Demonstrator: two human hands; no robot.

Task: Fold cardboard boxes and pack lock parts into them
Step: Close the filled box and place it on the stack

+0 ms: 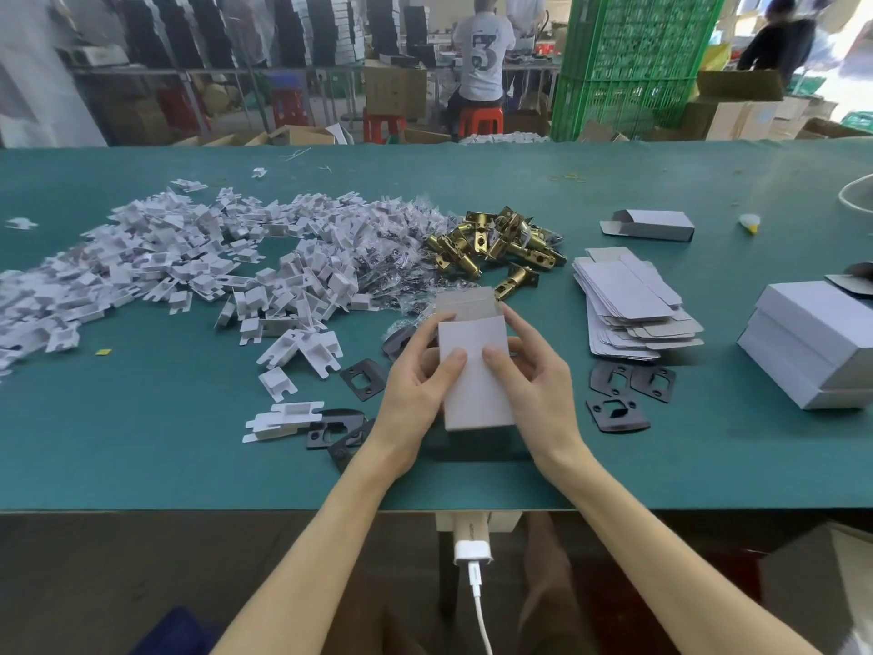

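Box (475,371) sits gripped by left hand (420,375) and right hand (529,375), thumbs on top — keep sides square, then tuck the flap (465,302) in cleanly.

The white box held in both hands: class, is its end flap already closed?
No: the white box, gripped by the left hand and right hand, has its flap standing open at the far end.

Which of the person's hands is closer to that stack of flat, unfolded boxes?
Right. The right hand holds the small box on the side facing the stack of flat boxes; the left hand holds its opposite side, farther away.
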